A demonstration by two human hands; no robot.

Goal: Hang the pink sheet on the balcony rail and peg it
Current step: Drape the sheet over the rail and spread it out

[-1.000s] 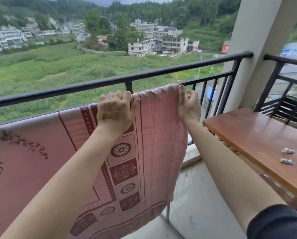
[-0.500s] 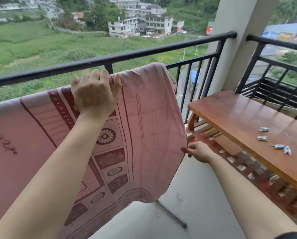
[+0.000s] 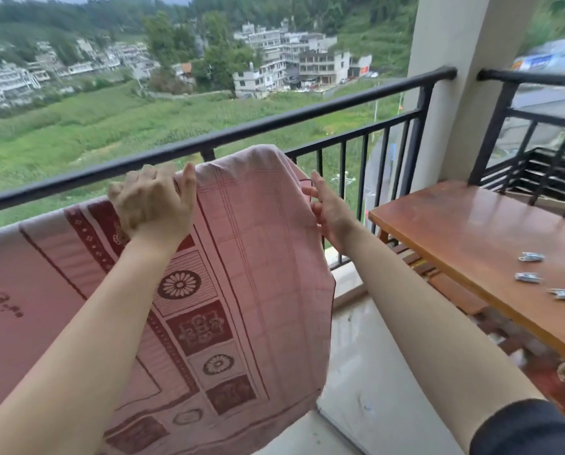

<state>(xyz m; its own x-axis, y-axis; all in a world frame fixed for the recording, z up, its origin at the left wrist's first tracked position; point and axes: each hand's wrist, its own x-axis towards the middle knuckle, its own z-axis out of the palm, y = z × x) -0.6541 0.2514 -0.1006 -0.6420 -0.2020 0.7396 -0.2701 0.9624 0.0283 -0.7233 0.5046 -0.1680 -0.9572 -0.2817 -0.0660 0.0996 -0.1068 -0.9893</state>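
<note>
The pink sheet (image 3: 258,257), patterned with dark red squares and flowers, hangs over the balcony railing just below the black top rail (image 3: 274,126) and runs off to the left. My left hand (image 3: 153,208) lies on the sheet's top fold with its fingers curled over it. My right hand (image 3: 328,215) is spread flat beside the sheet's upper right edge, its palm turned toward the cloth; it grips nothing. Several small grey pegs (image 3: 530,257) lie on the wooden table (image 3: 455,231) at the right.
A white pillar (image 3: 448,93) stands in the corner behind the table. A second black railing (image 3: 537,80) runs along the right side. Pale tiled floor (image 3: 373,389) lies between the sheet and the table. Beyond the rail are fields and buildings.
My right hand dropped from the sheet's top corner to its lower right edge, then rose to the upper right edge. My left hand stayed on the top fold.
</note>
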